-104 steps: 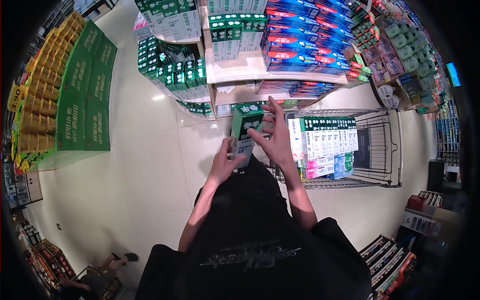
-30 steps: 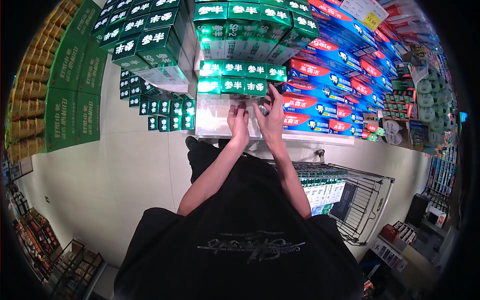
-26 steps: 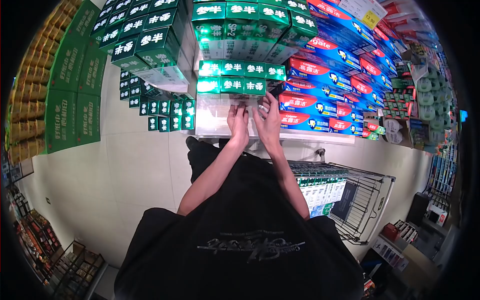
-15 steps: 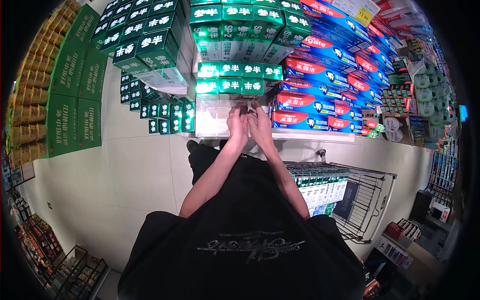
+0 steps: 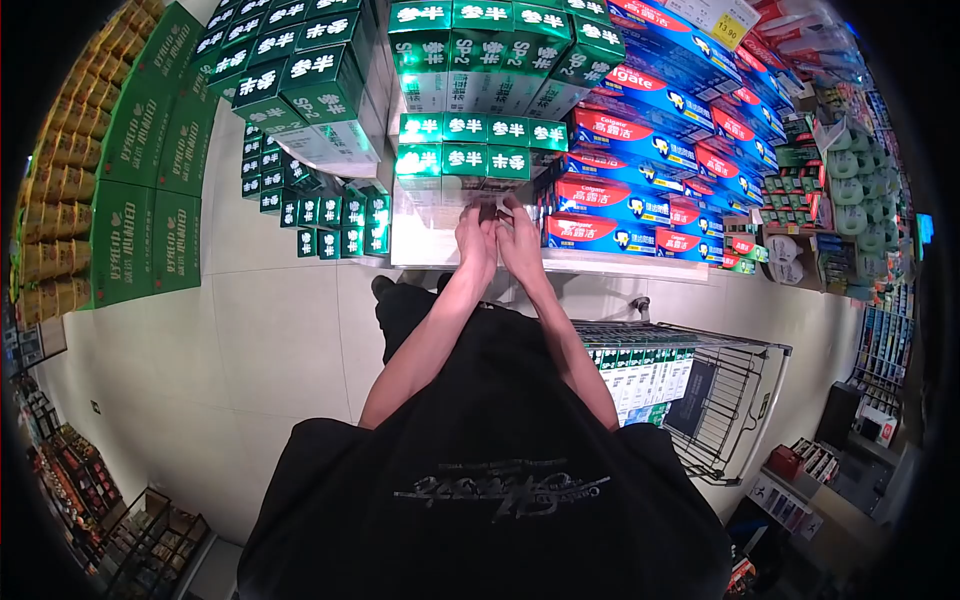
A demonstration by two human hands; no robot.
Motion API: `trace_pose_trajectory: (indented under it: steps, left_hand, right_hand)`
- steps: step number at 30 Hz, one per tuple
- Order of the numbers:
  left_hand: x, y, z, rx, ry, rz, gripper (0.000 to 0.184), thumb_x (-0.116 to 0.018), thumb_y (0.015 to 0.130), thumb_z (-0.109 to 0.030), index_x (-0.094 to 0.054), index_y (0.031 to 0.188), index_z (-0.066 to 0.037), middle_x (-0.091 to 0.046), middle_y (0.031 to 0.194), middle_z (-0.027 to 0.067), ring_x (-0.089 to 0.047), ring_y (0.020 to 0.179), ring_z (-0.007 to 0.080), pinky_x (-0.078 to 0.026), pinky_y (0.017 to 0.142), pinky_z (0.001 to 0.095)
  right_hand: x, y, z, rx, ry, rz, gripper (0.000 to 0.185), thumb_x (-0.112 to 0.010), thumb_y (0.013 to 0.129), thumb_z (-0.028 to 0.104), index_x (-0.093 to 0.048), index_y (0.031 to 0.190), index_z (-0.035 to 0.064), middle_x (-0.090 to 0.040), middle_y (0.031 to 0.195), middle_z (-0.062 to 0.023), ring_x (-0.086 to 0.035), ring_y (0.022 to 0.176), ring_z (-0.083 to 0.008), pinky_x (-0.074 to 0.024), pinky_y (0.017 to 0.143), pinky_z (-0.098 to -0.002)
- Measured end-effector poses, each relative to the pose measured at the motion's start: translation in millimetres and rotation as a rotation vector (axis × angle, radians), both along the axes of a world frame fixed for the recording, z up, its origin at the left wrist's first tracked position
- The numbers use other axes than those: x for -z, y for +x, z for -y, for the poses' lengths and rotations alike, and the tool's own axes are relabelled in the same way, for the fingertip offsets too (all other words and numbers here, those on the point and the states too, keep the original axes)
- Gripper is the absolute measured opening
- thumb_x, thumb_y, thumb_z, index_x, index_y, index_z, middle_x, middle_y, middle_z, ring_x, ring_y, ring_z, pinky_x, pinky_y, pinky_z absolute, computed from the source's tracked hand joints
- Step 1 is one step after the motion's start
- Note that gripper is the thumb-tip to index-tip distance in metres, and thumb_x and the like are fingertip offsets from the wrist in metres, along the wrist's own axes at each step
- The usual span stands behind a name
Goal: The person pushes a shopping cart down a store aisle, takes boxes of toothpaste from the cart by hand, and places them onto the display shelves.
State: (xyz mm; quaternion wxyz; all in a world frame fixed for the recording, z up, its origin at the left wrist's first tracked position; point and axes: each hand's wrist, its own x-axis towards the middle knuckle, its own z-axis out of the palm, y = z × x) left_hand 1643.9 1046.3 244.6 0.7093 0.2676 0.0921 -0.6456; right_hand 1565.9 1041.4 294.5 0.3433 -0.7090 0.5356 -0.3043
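My left hand (image 5: pixel 477 238) and my right hand (image 5: pixel 518 240) are side by side, low in front of stacked green-and-white boxes (image 5: pixel 464 160). The fingers of both hands are bent and close together at the lower front of this stack. Whatever lies between the fingertips is too dark and small to make out. Close to my right hand stands a pile of blue-and-red Colgate toothpaste boxes (image 5: pixel 590 232). A pale shelf surface (image 5: pixel 425 240) shows beneath and left of my hands.
More green boxes (image 5: pixel 330 85) are stacked at the upper left, beyond a narrow gap. A wire shopping cart (image 5: pixel 735 390) holding green-and-white boxes (image 5: pixel 640 385) stands at my right. Green cartons (image 5: pixel 150 210) with gold-coloured packs (image 5: pixel 60 215) are at the far left. A price tag (image 5: pixel 730 30) hangs upper right.
My fingers have bent more and moved closer to the lower front of the green-and-white boxes. The view has shifted slightly; the boxes and cart otherwise look the same.
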Motion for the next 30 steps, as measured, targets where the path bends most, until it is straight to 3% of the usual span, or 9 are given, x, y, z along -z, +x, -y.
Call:
trace_pose_trajectory:
  steps: [3, 9, 13, 17, 19, 23, 27, 29, 30]
  left_hand:
    - [-9, 0, 2, -0.025, 0.044, 0.021, 0.026, -0.043, 0.096, -0.021, -0.051, 0.111, -0.001, -0.058, 0.106, 0.0082, -0.056, 0.098, 0.0182, -0.046, 0.084, 0.0311]
    - [-6, 5, -10, -0.031, 0.105, -0.065, 0.032, -0.050, 0.092, -0.019, -0.044, 0.118, -0.001, -0.050, 0.119, 0.0104, -0.051, 0.112, 0.0217, -0.038, 0.099, 0.0348]
    - [-59, 26, -46, 0.211, 0.037, -0.043, 0.038, -0.047, 0.093, -0.020, -0.042, 0.124, 0.003, -0.048, 0.128, 0.0159, -0.048, 0.121, 0.0248, -0.037, 0.102, 0.0341]
    - [-72, 44, -87, 0.632, -0.171, 0.248, 0.041, -0.041, 0.097, -0.026, -0.043, 0.129, 0.001, -0.058, 0.116, 0.0157, -0.058, 0.107, 0.0233, -0.046, 0.092, 0.0320]
    - [-50, 53, -104, 0.921, -0.209, 0.650, 0.038, -0.043, 0.097, -0.028, -0.049, 0.126, -0.003, -0.062, 0.110, 0.0141, -0.061, 0.101, 0.0213, -0.046, 0.088, 0.0303]
    - [46, 86, -128, 0.923, -0.098, 1.399, 0.034, -0.054, 0.091, -0.020, -0.054, 0.118, 0.001, -0.067, 0.095, 0.0114, -0.065, 0.089, 0.0186, -0.050, 0.079, 0.0282]
    - [208, 162, -195, 1.057, 0.327, 1.474, 0.048, -0.057, 0.083, -0.039, -0.058, 0.114, -0.003, -0.066, 0.100, 0.0185, -0.064, 0.094, 0.0320, -0.050, 0.083, 0.0390]
    - [225, 201, -233, 1.443, 0.576, 1.606, 0.057, -0.055, 0.079, -0.047, -0.058, 0.114, -0.003, -0.064, 0.103, 0.0215, -0.058, 0.104, 0.0372, -0.046, 0.089, 0.0448]
    - [231, 209, -253, 1.365, 0.707, 1.499, 0.051, -0.057, 0.081, -0.041, -0.058, 0.115, -0.003, -0.066, 0.098, 0.0195, -0.063, 0.096, 0.0334, -0.049, 0.086, 0.0415]
  right_hand:
    - [0, 0, 1, 0.011, 0.025, 0.008, 0.053, -0.046, 0.081, 0.001, -0.035, 0.132, -0.0073, -0.050, 0.124, -0.0270, -0.058, 0.108, -0.0351, -0.0498, 0.087, -0.0354]
    - [-32, -12, -22, 0.095, 0.079, 0.250, 0.043, -0.050, 0.085, 0.000, -0.045, 0.127, -0.0071, -0.054, 0.123, -0.0200, -0.057, 0.111, -0.0260, -0.0507, 0.086, -0.0331]
    - [-69, -47, -52, 0.183, 0.167, 0.387, 0.028, -0.053, 0.089, 0.003, -0.055, 0.116, -0.0057, -0.063, 0.106, -0.0139, -0.062, 0.096, -0.0166, -0.0494, 0.080, -0.0255]
    - [-81, -98, -91, 0.381, -0.003, 0.388, 0.015, -0.050, 0.091, 0.002, -0.060, 0.098, -0.0055, -0.064, 0.077, -0.0092, -0.060, 0.071, -0.0114, -0.0473, 0.069, -0.0228]
    - [-65, -132, -111, 0.560, -0.144, 0.447, 0.015, -0.047, 0.092, 0.003, -0.058, 0.085, -0.0037, -0.059, 0.070, -0.0060, -0.053, 0.062, -0.0090, -0.0441, 0.059, -0.0222]
    - [-7, -204, -170, 1.188, -0.139, 0.693, 0.018, -0.049, 0.092, 0.014, -0.055, 0.079, 0.0038, -0.049, 0.065, 0.0001, -0.044, 0.055, -0.0067, -0.0362, 0.047, -0.0201]
    - [101, -266, -264, 1.475, 0.147, 0.564, 0.023, -0.056, 0.085, 0.021, -0.054, 0.098, 0.0024, -0.056, 0.086, -0.0071, -0.054, 0.070, -0.0150, -0.0436, 0.056, -0.0273]
    - [145, -281, -306, 1.311, 0.308, 0.041, 0.033, -0.059, 0.081, 0.020, -0.054, 0.106, -0.0003, -0.054, 0.091, -0.0118, -0.054, 0.076, -0.0232, -0.0462, 0.067, -0.0349]
    - [142, -279, -308, 1.309, 0.302, 0.045, 0.033, -0.059, 0.081, 0.020, -0.054, 0.106, -0.0003, -0.054, 0.091, -0.0118, -0.054, 0.076, -0.0232, -0.0462, 0.067, -0.0349]
